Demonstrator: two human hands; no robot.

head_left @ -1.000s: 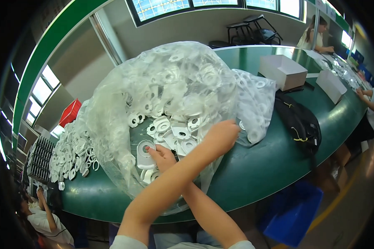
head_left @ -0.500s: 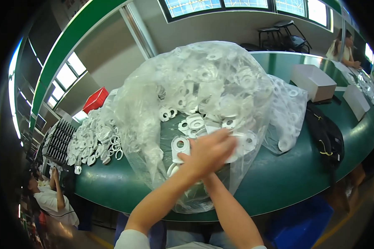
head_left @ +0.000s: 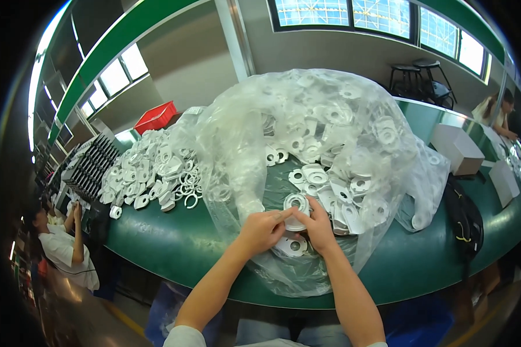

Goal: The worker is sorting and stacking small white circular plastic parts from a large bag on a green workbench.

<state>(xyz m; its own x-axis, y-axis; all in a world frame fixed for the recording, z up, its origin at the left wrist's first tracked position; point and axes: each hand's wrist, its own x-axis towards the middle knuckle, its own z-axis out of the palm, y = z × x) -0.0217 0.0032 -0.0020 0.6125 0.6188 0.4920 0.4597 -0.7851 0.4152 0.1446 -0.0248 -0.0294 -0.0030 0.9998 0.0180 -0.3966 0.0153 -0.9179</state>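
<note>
My right hand (head_left: 318, 226) grips a white plastic part with a round ring (head_left: 296, 202) on its face, thumb along its right side. My left hand (head_left: 263, 230) is closed, its fingertips meeting the same part at its lower left edge. Just below the hands lies another flat white part (head_left: 296, 246) with a round hole, on the clear plastic. A big translucent plastic bag (head_left: 237, 139) opens toward me around the hands. Many loose white parts (head_left: 315, 174) lie inside it, beyond my fingers.
The bag rests on a green table (head_left: 156, 243). Left of it are a heap of white parts (head_left: 139, 176), a red bin (head_left: 156, 117) and stacked black trays (head_left: 90, 168). At right lie a black bag (head_left: 463, 217) and a white box (head_left: 457, 148). Other people sit at both sides.
My forearms were crossed, with my left hand out to the right; they are now uncrossed. Both hands have come together at the white part. The view has shifted too.
</note>
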